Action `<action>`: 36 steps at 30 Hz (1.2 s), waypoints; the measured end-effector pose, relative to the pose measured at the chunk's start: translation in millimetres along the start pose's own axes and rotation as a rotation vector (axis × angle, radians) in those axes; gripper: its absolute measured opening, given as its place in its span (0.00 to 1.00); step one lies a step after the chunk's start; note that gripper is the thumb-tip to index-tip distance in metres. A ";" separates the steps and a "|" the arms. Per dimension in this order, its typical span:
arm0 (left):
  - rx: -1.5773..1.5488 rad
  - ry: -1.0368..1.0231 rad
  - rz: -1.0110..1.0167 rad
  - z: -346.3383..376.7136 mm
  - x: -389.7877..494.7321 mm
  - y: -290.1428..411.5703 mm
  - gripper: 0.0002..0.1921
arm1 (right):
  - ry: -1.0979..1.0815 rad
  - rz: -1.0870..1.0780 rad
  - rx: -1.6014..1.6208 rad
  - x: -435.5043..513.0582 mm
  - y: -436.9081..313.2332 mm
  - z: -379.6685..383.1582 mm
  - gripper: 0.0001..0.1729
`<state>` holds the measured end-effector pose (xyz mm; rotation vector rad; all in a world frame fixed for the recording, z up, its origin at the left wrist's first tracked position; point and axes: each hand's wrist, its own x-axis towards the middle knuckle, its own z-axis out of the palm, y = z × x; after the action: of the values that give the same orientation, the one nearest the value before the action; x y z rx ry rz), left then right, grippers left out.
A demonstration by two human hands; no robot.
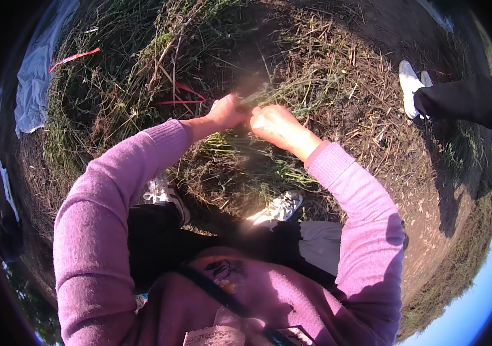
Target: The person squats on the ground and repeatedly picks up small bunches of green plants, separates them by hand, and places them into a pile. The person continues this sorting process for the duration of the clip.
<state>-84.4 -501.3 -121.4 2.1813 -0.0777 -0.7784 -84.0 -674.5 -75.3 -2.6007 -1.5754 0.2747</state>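
Observation:
My left hand [228, 112] and my right hand [278, 125] are close together in front of me, above the ground, with fingers curled in. Thin green plant stems [291, 91] run from between them toward the upper right, and both hands appear shut on these. A hazy blur in the middle of the view hides the fingertips and the exact grip. Just left of my left hand, a red strip [185, 102] lies bent among dry stalks. Below the hands, loose green cuttings [220, 145] cover the soil.
Cut weeds [112, 95] are heaped at the left, with another red strip [75, 56] on top. Beyond them lies a pale plastic sheet [32, 95]. A person's white shoe [408, 86] and dark trouser leg [466, 106] are at the right. My own shoe [282, 206] rests below my hands.

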 end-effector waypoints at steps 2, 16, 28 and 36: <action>-0.482 -0.164 0.094 13.8 13.7 -22.0 0.09 | 0.080 -0.041 -0.012 2.0 -1.7 1.4 0.03; -0.854 -0.251 -0.189 23.6 -15.8 -8.9 0.04 | 0.162 0.323 0.304 -1.2 12.7 34.1 0.07; -0.771 -0.191 -0.122 36.9 -35.2 -7.3 0.05 | 0.551 0.947 1.234 -76.7 161.1 -60.1 0.10; -0.673 -0.115 -0.115 46.0 -46.1 -7.8 0.11 | 0.171 0.201 0.231 1.9 113.2 -37.4 0.21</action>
<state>-148.7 -513.1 -126.1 1.5121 0.2249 -0.8450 22.8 -724.8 -57.8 -2.5260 -1.1559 0.2256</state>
